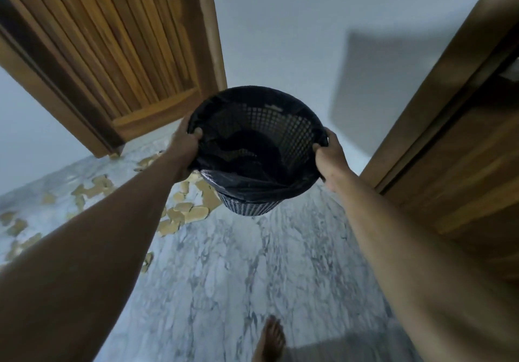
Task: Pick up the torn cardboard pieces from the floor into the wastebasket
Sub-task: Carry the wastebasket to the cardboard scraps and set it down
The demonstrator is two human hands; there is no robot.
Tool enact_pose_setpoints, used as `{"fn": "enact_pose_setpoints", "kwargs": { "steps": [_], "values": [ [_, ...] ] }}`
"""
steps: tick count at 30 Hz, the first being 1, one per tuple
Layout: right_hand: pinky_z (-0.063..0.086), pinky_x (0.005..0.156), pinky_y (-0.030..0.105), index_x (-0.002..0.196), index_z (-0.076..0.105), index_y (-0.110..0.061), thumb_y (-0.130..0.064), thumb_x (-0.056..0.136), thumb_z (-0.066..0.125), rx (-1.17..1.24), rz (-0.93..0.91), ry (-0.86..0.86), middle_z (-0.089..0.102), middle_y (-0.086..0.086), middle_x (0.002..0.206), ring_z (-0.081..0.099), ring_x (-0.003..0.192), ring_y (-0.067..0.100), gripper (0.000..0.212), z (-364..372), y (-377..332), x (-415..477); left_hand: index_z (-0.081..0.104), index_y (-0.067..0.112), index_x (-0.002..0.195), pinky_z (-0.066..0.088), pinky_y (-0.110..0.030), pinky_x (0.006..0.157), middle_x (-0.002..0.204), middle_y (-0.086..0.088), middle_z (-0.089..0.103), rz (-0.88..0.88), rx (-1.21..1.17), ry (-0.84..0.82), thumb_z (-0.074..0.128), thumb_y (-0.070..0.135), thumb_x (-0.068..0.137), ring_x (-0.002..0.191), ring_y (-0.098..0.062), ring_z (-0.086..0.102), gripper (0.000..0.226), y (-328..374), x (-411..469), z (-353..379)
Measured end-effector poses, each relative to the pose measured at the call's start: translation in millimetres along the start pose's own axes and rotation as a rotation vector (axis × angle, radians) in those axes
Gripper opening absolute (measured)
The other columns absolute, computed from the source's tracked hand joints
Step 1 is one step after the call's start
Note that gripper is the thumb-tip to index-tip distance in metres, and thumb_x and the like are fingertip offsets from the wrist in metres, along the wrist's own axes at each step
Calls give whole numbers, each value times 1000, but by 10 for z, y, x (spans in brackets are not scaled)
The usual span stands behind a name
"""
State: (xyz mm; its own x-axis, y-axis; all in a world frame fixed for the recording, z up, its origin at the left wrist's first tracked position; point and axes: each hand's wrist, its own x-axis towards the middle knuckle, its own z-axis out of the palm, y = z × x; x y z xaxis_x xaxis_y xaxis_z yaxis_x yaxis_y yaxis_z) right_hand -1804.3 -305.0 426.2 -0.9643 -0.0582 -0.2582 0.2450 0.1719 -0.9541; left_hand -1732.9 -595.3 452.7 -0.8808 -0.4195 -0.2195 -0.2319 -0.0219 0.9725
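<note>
A dark mesh wastebasket [269, 125] lined with a black plastic bag hangs in the air in front of me, its mouth tilted toward me. My left hand [184, 148] grips its left rim and my right hand [330, 156] grips its right rim. Inside I see only the crumpled black bag. Several torn tan cardboard pieces [185, 212] lie scattered on the marble floor [252, 277], below and to the left of the basket, partly hidden by my left forearm.
A slatted wooden door [118, 52] stands at the upper left and a wooden door frame [449, 137] at the right, with a white wall [309, 38] between them. My bare foot [271, 339] is on the floor at the bottom.
</note>
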Motion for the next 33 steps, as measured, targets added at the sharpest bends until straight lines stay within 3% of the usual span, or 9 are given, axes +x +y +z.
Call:
{"fn": "enact_pose_setpoints", "kwargs": {
  "steps": [4, 9, 12, 15, 18, 20, 22, 27, 33],
  "values": [
    [38, 115, 49, 159, 21, -37, -9, 105, 34, 18, 69, 59, 33, 1, 160, 36, 143, 25, 63, 132, 162, 581, 39, 34, 152, 54, -45, 94, 148, -7, 47, -30, 14, -38, 35, 13, 110, 124, -34, 56, 47, -230, 787, 160],
    [34, 118, 43, 160, 20, -30, -11, 107, 37, -5, 103, 147, 34, 1, 160, 34, 146, 24, 59, 156, 448, 1119, 30, 31, 158, 50, -46, 100, 147, -5, 44, -103, 63, -88, 36, 14, 111, 120, -30, 53, 50, -543, 1581, 478],
    [31, 120, 49, 160, 17, -36, -16, 107, 37, -34, 145, 214, 31, -3, 162, 31, 148, 23, 60, 159, 837, 1416, 30, 30, 158, 49, -41, 97, 146, -3, 45, -126, 112, -174, 36, 13, 111, 123, -29, 52, 50, -897, 2110, 736],
    [35, 117, 50, 157, 20, -39, -19, 106, 38, -21, 188, 342, 36, -1, 158, 37, 143, 25, 57, 141, 1417, 1805, 36, 32, 154, 49, -39, 94, 145, -2, 48, -93, 197, -276, 39, 13, 109, 121, -27, 54, 50, -1448, 2640, 1059],
    [42, 110, 42, 151, 34, -33, -12, 105, 42, 35, 218, 447, 49, 0, 142, 48, 129, 22, 51, 166, 2133, 2203, 37, 36, 153, 50, -38, 97, 144, 0, 50, -116, 224, -329, 42, 11, 105, 120, -23, 54, 55, -2138, 3087, 1399],
    [44, 104, 37, 144, 42, -31, -3, 102, 44, 18, 212, 490, 52, -1, 133, 51, 123, 21, 51, 167, 2692, 2466, 35, 34, 156, 49, -29, 88, 136, 3, 50, -118, 210, -356, 41, 7, 106, 116, -20, 53, 57, -2648, 3308, 1657],
    [46, 104, 41, 141, 43, -30, 1, 98, 46, 13, 223, 558, 53, 1, 130, 52, 122, 24, 53, 143, 3296, 2721, 35, 32, 155, 50, -24, 79, 130, 4, 50, -111, 219, -395, 38, 4, 107, 113, -19, 55, 56, -3209, 3540, 1940],
    [44, 101, 36, 148, 41, -29, -5, 100, 49, -12, 247, 716, 51, 4, 138, 50, 121, 22, 54, -4, 4581, 3149, 43, 29, 149, 50, -44, 104, 138, -1, 57, -48, 239, -509, 42, 8, 99, 125, -25, 58, 54, -4523, 3986, 2536],
    [35, 117, 42, 159, 25, -31, -19, 102, 55, -61, 183, 723, 35, 1, 160, 40, 141, 25, 65, -111, 5535, 3360, 33, 28, 157, 46, -36, 104, 138, 2, 49, -29, 178, -548, 35, 1, 105, 124, -19, 51, 59, -5479, 4115, 3003]
  ]
}}
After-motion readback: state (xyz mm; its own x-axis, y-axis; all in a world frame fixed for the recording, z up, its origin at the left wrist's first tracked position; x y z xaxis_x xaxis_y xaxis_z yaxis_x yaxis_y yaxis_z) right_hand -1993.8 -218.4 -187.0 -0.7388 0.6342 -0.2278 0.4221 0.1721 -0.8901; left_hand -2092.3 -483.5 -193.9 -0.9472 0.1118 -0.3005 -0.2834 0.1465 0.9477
